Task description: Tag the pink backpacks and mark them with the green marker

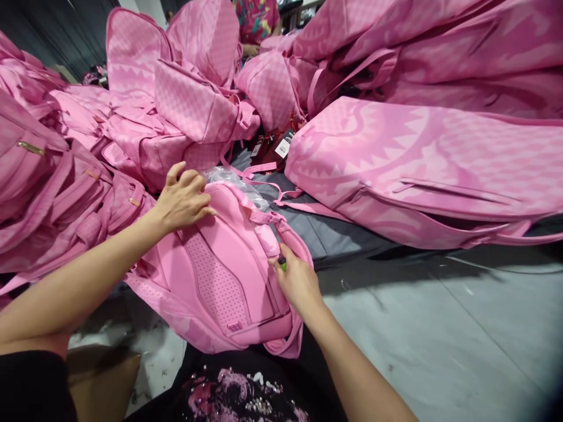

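Observation:
A pink backpack lies tilted across my lap, its padded back panel and dotted mesh strip facing up. My left hand is at its upper left edge, fingers bent and closed on the fabric; the fingertips are partly hidden. On the right side, my right hand is closed around a small tool with a green and black end, close to the strap and side seam. Most of that tool is hidden in the palm, so its kind does not show. Clear plastic wrap sits just behind the backpack.
Piled pink backpacks crowd the left and back. A large pink bag lies at right on the dark table cover. Dark tags with white labels lie between. Another person in a patterned shirt is behind.

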Demonstrator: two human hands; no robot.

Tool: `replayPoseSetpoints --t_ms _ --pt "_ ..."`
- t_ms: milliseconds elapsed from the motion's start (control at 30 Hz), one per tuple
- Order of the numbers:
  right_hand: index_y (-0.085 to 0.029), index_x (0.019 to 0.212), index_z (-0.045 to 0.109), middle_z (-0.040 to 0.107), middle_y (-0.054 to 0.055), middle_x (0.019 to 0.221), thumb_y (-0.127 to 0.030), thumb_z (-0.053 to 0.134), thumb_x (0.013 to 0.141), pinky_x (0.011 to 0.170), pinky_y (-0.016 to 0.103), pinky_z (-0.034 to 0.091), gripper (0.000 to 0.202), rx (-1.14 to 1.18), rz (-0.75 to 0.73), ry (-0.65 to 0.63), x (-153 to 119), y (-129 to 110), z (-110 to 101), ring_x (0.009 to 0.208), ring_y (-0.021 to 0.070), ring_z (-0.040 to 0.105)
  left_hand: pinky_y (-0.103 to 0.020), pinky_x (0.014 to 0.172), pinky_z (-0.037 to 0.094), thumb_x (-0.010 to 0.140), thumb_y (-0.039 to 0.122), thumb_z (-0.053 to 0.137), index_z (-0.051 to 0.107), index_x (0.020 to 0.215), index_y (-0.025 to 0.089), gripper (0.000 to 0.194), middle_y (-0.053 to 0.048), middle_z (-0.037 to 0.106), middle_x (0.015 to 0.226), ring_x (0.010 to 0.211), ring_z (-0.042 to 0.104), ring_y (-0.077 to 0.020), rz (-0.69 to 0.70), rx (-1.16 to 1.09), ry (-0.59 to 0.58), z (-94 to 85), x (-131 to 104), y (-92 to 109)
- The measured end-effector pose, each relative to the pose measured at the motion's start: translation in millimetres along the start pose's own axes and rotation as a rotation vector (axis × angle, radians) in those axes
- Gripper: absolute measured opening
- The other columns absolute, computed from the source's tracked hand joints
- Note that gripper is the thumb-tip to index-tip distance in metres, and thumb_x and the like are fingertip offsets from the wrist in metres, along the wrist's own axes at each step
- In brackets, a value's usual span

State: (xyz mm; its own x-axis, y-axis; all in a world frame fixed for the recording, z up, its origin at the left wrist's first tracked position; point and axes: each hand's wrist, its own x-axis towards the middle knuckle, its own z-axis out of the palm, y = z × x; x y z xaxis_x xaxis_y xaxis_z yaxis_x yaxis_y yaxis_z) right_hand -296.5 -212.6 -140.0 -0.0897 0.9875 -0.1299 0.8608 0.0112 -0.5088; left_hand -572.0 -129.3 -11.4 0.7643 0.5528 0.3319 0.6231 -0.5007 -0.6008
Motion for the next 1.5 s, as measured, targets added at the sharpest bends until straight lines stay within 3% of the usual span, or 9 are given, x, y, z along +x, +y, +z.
replayPoseSetpoints --t_ms 167,333,500,567,667,800,967,1133,1500 --pt "-0.01 0.139 0.05 0.074 0.015 0.096 -0.032 0.051 0.095 0.08 0.037 0.05 0.049 0.105 0.022 -0.068 1.2 -0.3 -5.7 0.095 0.0309 0.07 -0.053 0.108 0.032 0.089 0.058 0.053 0.063 0.088 0.017 0.043 -0.01 0.06 0.113 0.108 0.049 -0.0272 0.031 -0.196 -0.087 0.3 2.0 71.1" --pt "-0.016 0.126 0.06 0.072 0.013 0.103 -0.063 0.052 0.088 0.08 0.036 0.054 0.062 0.578 0.034 0.076 -13.6 8.0 -32.3 0.095 0.0272 0.069 -0.057 0.113 0.029 0.086 0.046 0.065 0.064 0.097 0.016 0.032 -0.009 0.064 0.103 0.104 0.054 -0.0272 -0.076 -0.44 -0.184 -1.3 -4.8 117.2" --pt "-0.012 0.103 0.069 0.06 0.003 0.05 -0.089 0.024 0.079 0.038 0.024 0.041 0.093 0.99 0.053 -0.07 -19.7 9.4 -43.4 0.039 0.0145 0.054 -0.06 0.12 0.013 0.089 0.039 0.063 0.064 0.094 0.017 0.023 -0.008 0.067 0.112 0.115 0.052 -0.0277 -0.148 -0.6 -0.091 6.3 -17.2 119.1" --pt "-0.012 0.109 0.068 0.064 0.004 0.053 -0.09 0.033 0.076 0.041 0.025 0.046 0.091 1.138 0.056 -0.081 -16.5 8.3 -38.1 0.041 0.015 0.057 -0.058 0.122 0.006 0.092 0.037 0.059 0.064 0.089 0.018 0.02 -0.005 0.069 0.11 0.118 0.053 -0.025 -0.142 -0.71 -0.02 10.4 -21.8 117.7" --pt "-0.017 0.113 0.066 0.076 0.01 0.089 -0.073 0.064 0.075 0.068 0.034 0.058 0.068 1.288 0.017 -0.062 -12.4 6.0 -28.9 0.069 0.0202 0.071 -0.055 0.123 0.002 0.094 0.038 0.055 0.065 0.09 0.019 0.022 -0.003 0.071 0.108 0.122 0.052 -0.0225 -0.107 -0.831 0.049 15.7 -26.8 115.5" --pt "-0.019 0.091 0.068 0.074 0.004 0.084 -0.044 0.079 0.073 0.066 0.028 0.053 0.032 1.083 0.022 0.101 -14.5 -6.4 -19.9 0.07 0.0167 0.068 -0.054 0.124 0.006 0.096 0.036 0.052 0.065 0.089 0.019 0.022 -0.003 0.071 0.109 0.124 0.051 -0.0224 -0.114 -0.809 0.072 21.2 -30.1 115.7" --pt "-0.018 0.081 0.065 0.065 0.0 0.067 -0.041 0.067 0.083 0.057 0.024 0.045 0.024 0.795 0.001 0.312 -17.8 -33.6 -7.7 0.058 0.0127 0.059 -0.05 0.125 0.01 0.096 0.035 0.053 0.064 0.085 0.019 0.021 -0.001 0.071 0.099 0.114 0.056 -0.0194 -0.129 -0.66 0.131 26.4 -33.8 123.9" --pt "-0.018 0.08 0.066 0.064 0.0 0.068 -0.038 0.066 0.083 0.057 0.024 0.046 0.02 0.684 -0.069 0.306 -12.2 -40.8 -0.8 0.058 0.0119 0.057 -0.045 0.126 0.009 0.095 0.032 0.054 0.064 0.087 0.02 0.017 0.001 0.071 0.097 0.109 0.058 -0.0168 -0.161 -0.566 0.2 31.1 -36.5 130.7" --pt "-0.017 0.08 0.066 0.063 -0.001 0.064 -0.037 0.067 0.083 0.053 0.024 0.045 0.021 0.675 -0.067 0.338 -7.2 -43.9 1.3 0.054 0.0117 0.056 -0.048 0.125 0.014 0.097 0.032 0.049 0.063 0.09 0.019 0.021 -0.001 0.069 0.099 0.109 0.056 -0.0184 -0.167 -0.564 0.169 37.2 -37.2 131.5"
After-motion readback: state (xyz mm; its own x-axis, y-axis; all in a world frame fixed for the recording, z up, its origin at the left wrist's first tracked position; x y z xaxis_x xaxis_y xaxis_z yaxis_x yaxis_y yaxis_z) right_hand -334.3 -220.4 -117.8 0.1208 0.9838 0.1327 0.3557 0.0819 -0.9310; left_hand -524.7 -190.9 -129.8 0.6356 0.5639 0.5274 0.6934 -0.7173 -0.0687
